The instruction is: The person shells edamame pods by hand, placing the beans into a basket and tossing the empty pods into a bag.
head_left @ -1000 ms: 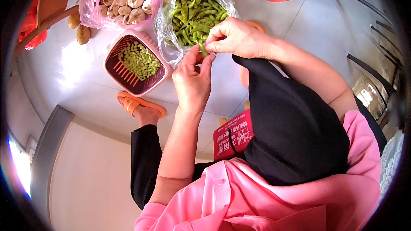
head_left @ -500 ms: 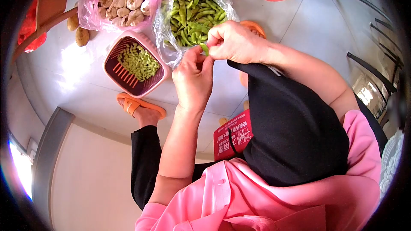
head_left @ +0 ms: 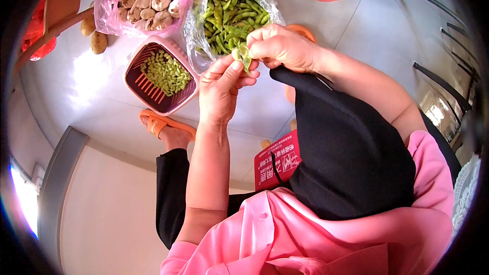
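One split pale-green bean pod (head_left: 244, 60) is pinched between our two hands.
It is held up at the near edge of the clear, crinkled plastic bag (head_left: 192, 35). Our left hand (head_left: 218, 85) has thumb and fingers closed on its lower part; our right hand (head_left: 285, 50) has its fingers closed about its upper right edge. To do this well, we should keep the left pinch steady but light and part the shells along the seam, so no bean slips out. Its long axis runs, as best we can judge, from the bag towards our lap, leaning slightly right at the near end; which is the stem end, we cannot tell.
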Tool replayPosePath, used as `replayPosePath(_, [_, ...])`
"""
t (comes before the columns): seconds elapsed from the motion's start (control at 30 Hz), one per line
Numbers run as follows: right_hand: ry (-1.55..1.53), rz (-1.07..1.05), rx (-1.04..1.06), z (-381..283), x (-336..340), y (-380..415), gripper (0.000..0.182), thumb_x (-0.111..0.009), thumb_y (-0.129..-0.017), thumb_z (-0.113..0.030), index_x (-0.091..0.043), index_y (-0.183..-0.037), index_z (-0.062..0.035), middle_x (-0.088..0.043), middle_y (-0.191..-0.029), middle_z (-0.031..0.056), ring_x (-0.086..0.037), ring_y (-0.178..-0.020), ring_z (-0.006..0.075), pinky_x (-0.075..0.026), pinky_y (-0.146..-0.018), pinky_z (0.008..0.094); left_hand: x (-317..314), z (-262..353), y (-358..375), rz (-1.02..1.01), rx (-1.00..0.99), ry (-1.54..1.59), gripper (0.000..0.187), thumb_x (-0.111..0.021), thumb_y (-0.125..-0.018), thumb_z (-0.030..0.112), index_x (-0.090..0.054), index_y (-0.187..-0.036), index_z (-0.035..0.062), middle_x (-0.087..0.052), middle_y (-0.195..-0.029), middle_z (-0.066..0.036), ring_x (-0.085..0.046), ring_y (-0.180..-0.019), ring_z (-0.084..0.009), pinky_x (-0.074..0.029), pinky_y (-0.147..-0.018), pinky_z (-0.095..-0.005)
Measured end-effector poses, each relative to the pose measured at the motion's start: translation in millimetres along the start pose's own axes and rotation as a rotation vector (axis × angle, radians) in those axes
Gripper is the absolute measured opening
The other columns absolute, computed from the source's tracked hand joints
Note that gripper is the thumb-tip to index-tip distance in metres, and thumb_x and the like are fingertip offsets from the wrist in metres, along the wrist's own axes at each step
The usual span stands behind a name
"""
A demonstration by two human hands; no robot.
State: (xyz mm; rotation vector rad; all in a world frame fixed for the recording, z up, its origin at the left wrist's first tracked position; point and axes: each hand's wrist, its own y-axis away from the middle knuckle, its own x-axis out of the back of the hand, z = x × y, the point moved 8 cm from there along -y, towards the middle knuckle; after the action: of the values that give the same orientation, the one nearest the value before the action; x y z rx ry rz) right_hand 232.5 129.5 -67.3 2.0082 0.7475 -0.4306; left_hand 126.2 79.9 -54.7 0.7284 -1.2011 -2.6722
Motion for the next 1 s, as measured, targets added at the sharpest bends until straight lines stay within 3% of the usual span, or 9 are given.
replayPosePath(0.1, [-0.06, -0.009, -0.072, 13, 1, -4, 0.013, -0.057, -0.08, -0.017, -0.057, -0.081, -0.0042, -0.055, -0.069, -0.0004, -0.042, -0.054, 0.0036, -0.033, -0.046, 0.0201, -2, -7, -1, -0.022, 0.042, 0.105, 0.02, -0.055, -0.087, 0.006, -0.059, -0.104, -0.0027, -0.065, -0.088, -0.013, -0.065, -0.074, -0.0197, -0.054, -0.063, -0.0273])
replayPosePath(0.27, [0.879, 0.219, 0.545, -24, -9, 10, 0.028, -0.065, -0.079, -0.029, -0.061, -0.085, -0.0015, -0.061, -0.073, 0.0064, -0.058, -0.069, 0.0161, -0.046, -0.063, 0.0296, 14, -3, -3, 0.243, -0.072, -0.021, 0.009, -0.055, -0.087, 0.009, -0.057, -0.094, 0.0036, -0.062, -0.095, -0.008, -0.059, -0.083, -0.0144, -0.05, -0.07, -0.0263])
replayPosePath(0.43, [0.614, 0.154, 0.39, -15, -5, 3, 0.023, -0.061, -0.083, -0.025, -0.061, -0.084, -0.002, -0.061, -0.068, 0.0058, -0.055, -0.061, 0.0142, -0.044, -0.059, 0.0275, 5, 3, -2, 0.203, -0.07, 0.039, 0.012, -0.054, -0.088, 0.012, -0.056, -0.097, 0.0044, -0.061, -0.095, -0.004, -0.056, -0.085, -0.0127, -0.043, -0.073, -0.0252])
replayPosePath(0.6, [0.254, -0.041, 0.135, -8, -8, 6, 0.02, -0.053, -0.089, -0.021, -0.058, -0.08, -0.005, -0.053, -0.065, -0.0024, -0.043, -0.055, 0.0019, -0.035, -0.05, 0.0178, -13, -6, -5, -0.034, 0.078, 0.367, 0.012, -0.053, -0.088, 0.009, -0.055, -0.098, 0.0029, -0.06, -0.089, -0.006, -0.054, -0.079, -0.0116, -0.041, -0.067, -0.0235])
replayPosePath(0.67, [0.273, -0.017, 0.137, -4, -5, 4, 0.019, -0.054, -0.088, -0.019, -0.057, -0.076, -0.0039, -0.053, -0.064, 0.0007, -0.046, -0.054, 0.0078, -0.037, -0.05, 0.0222, -8, -4, -3, 0.086, 0.004, 0.28, 0.013, -0.055, -0.088, 0.009, -0.054, -0.099, 0.0018, -0.06, -0.087, -0.006, -0.055, -0.076, -0.0107, -0.043, -0.066, -0.0231])
replayPosePath(0.73, [0.892, 0.169, 0.636, -39, -15, 18, 0.014, -0.055, -0.085, -0.015, -0.055, -0.076, -0.003, -0.054, -0.064, 0.0073, -0.052, -0.055, 0.0193, -0.041, -0.052, 0.0297, 1, 23, 6, 0.314, -0.301, -0.352, 0.014, -0.056, -0.087, 0.01, -0.056, -0.098, 0.0006, -0.061, -0.089, -0.006, -0.058, -0.077, -0.0128, -0.047, -0.067, -0.0249])
replayPosePath(0.77, [0.999, 0.192, 0.731, -45, -19, 24, 0.01, -0.055, -0.081, -0.012, -0.055, -0.077, -0.0023, -0.054, -0.067, 0.0123, -0.055, -0.063, 0.0299, -0.043, -0.055, 0.0365, -2, 27, 8, 0.332, -0.331, -0.349, 0.017, -0.056, -0.087, 0.004, -0.055, -0.102, -0.0031, -0.062, -0.09, -0.007, -0.059, -0.074, -0.0106, -0.05, -0.067, -0.0221])
replayPosePath(0.93, [1.162, 0.133, 0.776, -46, -34, 27, 0.011, -0.055, -0.081, -0.012, -0.055, -0.075, -0.0029, -0.056, -0.068, 0.0119, -0.056, -0.064, 0.0319, -0.044, -0.055, 0.0381, -7, 12, 7, 0.201, -0.27, -0.274, 0.026, -0.045, -0.094, 0.01, -0.053, -0.114, -0.0042, -0.061, -0.098, -0.01, -0.06, -0.086, -0.0145, -0.05, -0.079, -0.028])
replayPosePath(1.0, [1.017, 0.122, 0.695, -42, -30, 23, 0.014, -0.054, -0.083, -0.013, -0.056, -0.074, -0.0024, -0.055, -0.061, 0.0078, -0.055, -0.055, 0.0242, -0.042, -0.052, 0.0348, -11, 1, 5, 0.053, -0.146, -0.073, 0.03, -0.039, -0.096, 0.016, -0.053, -0.115, -0.0032, -0.061, -0.099, -0.01, -0.059, -0.091, -0.0153, -0.049, -0.082, -0.0278])
